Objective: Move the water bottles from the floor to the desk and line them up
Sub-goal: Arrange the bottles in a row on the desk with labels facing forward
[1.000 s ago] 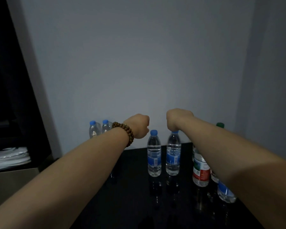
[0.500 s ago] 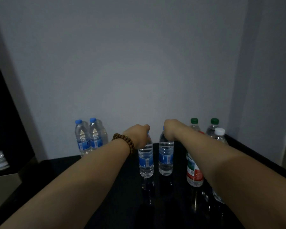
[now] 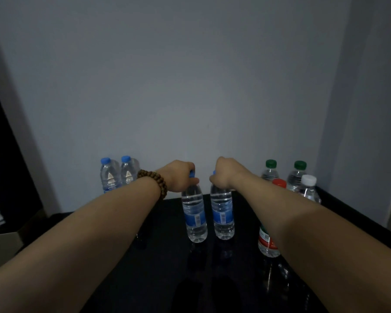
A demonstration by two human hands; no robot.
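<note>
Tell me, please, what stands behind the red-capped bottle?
A green-capped bottle stands just behind it; the right forearm and the red cap cover its lower body.

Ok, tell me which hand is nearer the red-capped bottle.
Right. The right hand grips the top of a blue-label bottle, just left of the red-capped bottle; the left hand grips the neighbouring blue-label bottle, farther to the left.
</note>
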